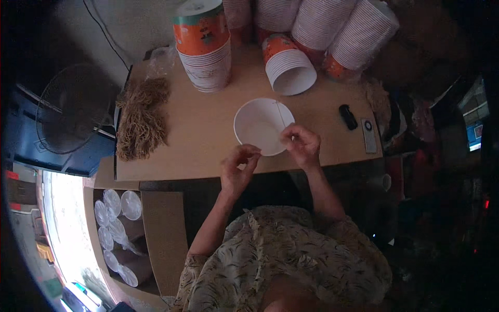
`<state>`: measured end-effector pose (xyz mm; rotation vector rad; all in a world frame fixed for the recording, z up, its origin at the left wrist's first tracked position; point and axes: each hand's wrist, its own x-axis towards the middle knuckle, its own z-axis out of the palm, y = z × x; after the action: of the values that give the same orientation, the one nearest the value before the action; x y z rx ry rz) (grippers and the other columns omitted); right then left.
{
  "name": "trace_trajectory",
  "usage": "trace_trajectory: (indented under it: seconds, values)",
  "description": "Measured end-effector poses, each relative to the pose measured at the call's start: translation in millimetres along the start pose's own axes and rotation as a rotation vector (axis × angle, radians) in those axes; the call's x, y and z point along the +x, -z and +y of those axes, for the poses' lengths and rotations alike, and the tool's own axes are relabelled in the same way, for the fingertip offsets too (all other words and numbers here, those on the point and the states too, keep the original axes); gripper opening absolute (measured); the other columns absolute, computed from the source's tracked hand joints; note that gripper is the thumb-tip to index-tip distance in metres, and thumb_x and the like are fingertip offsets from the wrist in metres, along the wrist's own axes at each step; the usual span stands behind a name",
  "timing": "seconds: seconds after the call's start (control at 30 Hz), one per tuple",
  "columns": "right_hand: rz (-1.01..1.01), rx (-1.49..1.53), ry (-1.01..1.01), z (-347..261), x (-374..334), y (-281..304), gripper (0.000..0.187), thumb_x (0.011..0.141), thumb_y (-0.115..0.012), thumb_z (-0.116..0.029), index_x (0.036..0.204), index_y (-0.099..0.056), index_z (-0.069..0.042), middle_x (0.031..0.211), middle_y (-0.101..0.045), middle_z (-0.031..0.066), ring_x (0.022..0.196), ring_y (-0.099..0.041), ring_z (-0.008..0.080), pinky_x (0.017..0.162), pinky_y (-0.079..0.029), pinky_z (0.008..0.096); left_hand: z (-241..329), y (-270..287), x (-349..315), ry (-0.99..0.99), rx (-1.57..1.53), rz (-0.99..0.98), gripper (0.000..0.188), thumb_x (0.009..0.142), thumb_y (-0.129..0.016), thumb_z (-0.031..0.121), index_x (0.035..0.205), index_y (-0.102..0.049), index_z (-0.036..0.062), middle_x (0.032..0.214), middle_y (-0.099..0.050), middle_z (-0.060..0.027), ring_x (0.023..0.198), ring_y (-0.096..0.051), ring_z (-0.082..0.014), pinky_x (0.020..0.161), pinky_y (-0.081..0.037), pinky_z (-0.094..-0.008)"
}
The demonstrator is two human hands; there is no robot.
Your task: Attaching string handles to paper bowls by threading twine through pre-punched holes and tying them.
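Note:
A white-lined paper bucket point(258, 125) stands near the table's front edge with its mouth toward me. A thin brown string point(281, 112) runs from the bucket's far rim down to my right hand point(302, 146), which pinches it at the right side of the rim. My left hand point(239, 167) is closed in a pinch by the near left rim. What sits between its fingertips is too small to make out. A thick bundle of brown strings point(141, 119) lies at the table's left end.
Behind stand a stack of orange paper buckets point(204, 47) and a stack lying tilted point(291, 67), with several wrapped white stacks point(322, 26). A black object point(348, 117) and a flat grey one point(369, 136) lie right. An open carton point(165, 234) holds wrapped cylinders below left.

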<state>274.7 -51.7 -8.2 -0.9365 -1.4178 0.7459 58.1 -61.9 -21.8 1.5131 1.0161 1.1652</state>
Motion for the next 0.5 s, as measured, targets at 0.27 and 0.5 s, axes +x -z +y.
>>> trace_trajectory:
  seconds: [0.27, 0.5]
  values:
    - [0.076, 0.16, -0.153, 16.4, -5.8, -10.5, 0.013, 0.089, -0.071, -0.006, 0.101, -0.069, 0.0, 0.096, -0.069, 0.0059, 0.087, -0.063, 0.0118, 0.079, -0.052, 0.0269, -43.3, -0.3, -11.6, 0.29, -0.923, 0.24, 0.019, 0.098, -0.064, 0.003, 0.115, -0.059, 0.0075, 0.109, -0.066, -0.0044, 0.101, -0.066, -0.018, 0.089, -0.054, -0.031]
    - [-0.016, 0.148, -0.116, 17.6, -6.4, -14.9, 0.013, 0.089, -0.071, -0.002, 0.102, -0.068, 0.001, 0.099, -0.068, 0.0063, 0.088, -0.062, 0.011, 0.077, -0.051, 0.0261, -63.9, 1.8, -34.6, 0.179, -0.424, 0.383, 0.031, 0.097, -0.066, 0.003, 0.127, -0.059, 0.0077, 0.113, -0.063, -0.0062, 0.103, -0.064, -0.0202, 0.083, -0.053, -0.0306]
